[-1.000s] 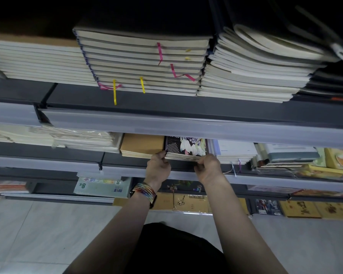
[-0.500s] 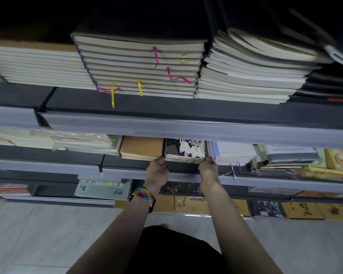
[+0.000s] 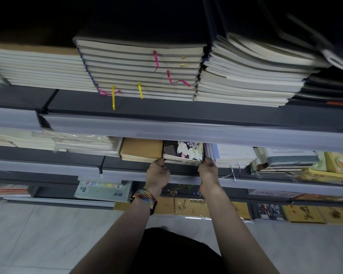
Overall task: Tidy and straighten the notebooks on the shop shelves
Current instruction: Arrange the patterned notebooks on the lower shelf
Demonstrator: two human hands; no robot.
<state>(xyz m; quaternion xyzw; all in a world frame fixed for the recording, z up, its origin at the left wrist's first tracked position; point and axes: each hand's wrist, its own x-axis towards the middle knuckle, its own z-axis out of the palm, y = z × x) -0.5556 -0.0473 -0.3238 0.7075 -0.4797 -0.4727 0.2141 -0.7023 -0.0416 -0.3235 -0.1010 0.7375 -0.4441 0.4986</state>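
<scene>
Dark shelving, a pale price rail along each front edge. On the top shelf: a pale stack at left, a ribboned stack in the middle, a sagging stack at right, side by side. On the middle shelf: wrapped pads, a kraft stack, a floral-covered stack touching it, then a white stack. Lower down, an 8K pad and yellow covers. Tiled floor underneath.

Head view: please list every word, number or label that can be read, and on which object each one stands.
"8K": on the pale green pad on a lower shelf.
Other characters on that pad: too blurred to read.
Print on the yellow-brown covers and the white-and-blue notebooks: too small to read.
The floral notebooks, gripped by the left hand and right hand: pattern only, no text visible.
</scene>
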